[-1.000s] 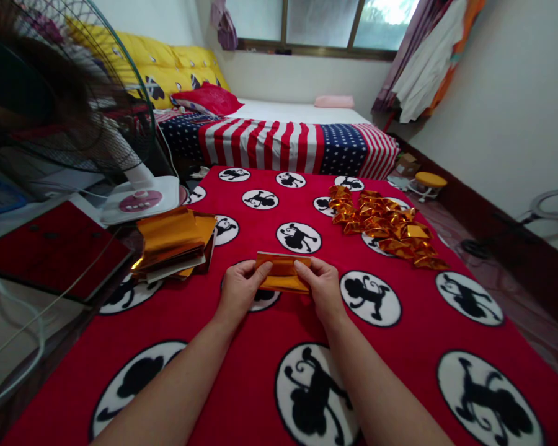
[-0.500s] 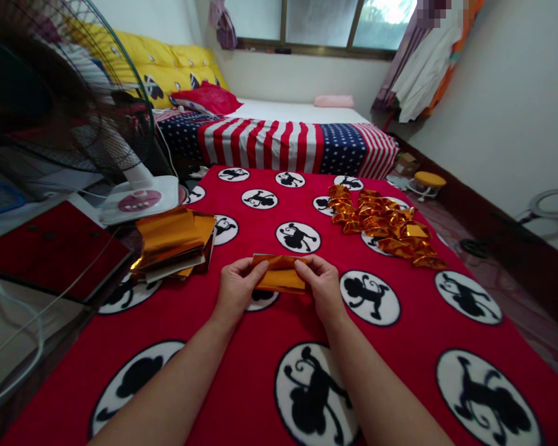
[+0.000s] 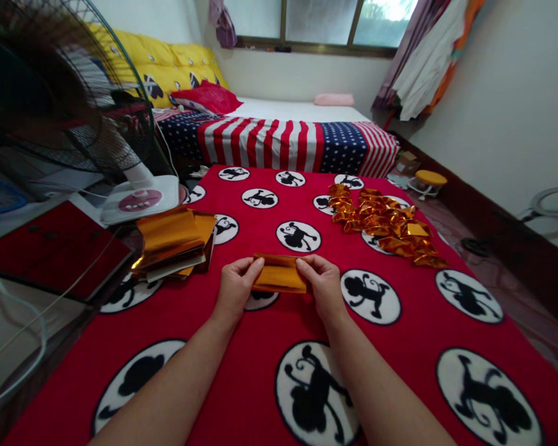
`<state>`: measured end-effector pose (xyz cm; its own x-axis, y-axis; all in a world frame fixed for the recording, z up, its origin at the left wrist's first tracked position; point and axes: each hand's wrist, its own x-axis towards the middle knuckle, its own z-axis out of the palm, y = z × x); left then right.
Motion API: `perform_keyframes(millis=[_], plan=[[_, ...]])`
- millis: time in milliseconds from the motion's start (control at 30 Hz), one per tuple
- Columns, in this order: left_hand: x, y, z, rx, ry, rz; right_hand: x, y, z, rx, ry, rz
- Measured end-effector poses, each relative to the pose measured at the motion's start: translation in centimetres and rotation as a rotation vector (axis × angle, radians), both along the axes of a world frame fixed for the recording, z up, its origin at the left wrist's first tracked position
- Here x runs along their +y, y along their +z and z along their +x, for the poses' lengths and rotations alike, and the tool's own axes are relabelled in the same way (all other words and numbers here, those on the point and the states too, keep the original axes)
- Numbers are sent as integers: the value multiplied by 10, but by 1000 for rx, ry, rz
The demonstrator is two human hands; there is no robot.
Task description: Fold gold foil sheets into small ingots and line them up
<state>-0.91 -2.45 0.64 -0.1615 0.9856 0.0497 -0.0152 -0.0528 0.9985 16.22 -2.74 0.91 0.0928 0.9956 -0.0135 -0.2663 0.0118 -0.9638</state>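
A folded strip of gold paper (image 3: 280, 276) is held level between both hands, just above the red cloth (image 3: 242, 384) with monkey prints. My left hand (image 3: 237, 284) pinches its left end, thumb on top. At the right end, my right hand (image 3: 323, 284) pinches it the same way. To the left lies a stack of gold paper sheets (image 3: 170, 238). Several folded gold pieces (image 3: 369, 214) sit in rows at the cloth's back right.
A running fan (image 3: 139, 195) stands at the left beside a dark red panel (image 3: 51, 241) and a loose white cable (image 3: 39, 316). Behind the cloth is a bed (image 3: 283, 145). A yellow-topped stool (image 3: 430, 178) stands at the right.
The thumbs have moved slightly outward toward the strip's ends, and the paper's upper flap now lies flatter. Both hands still hold it in nearly the same place.
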Motion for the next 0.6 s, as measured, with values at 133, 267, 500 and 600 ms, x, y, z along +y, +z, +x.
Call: perform_keyframes(millis=[133,267,500,600], plan=[[-1,2,0,21,-2,-1,0,1,0,-11,-12,7],[-1,3,1,21,4,-10,0,3,-1,-27,-19,13],[-2,3,1,38,4,5,1,0,0,-55,-27,33],[-3,4,1,19,-7,4,1,-2,0,-40,-21,37]])
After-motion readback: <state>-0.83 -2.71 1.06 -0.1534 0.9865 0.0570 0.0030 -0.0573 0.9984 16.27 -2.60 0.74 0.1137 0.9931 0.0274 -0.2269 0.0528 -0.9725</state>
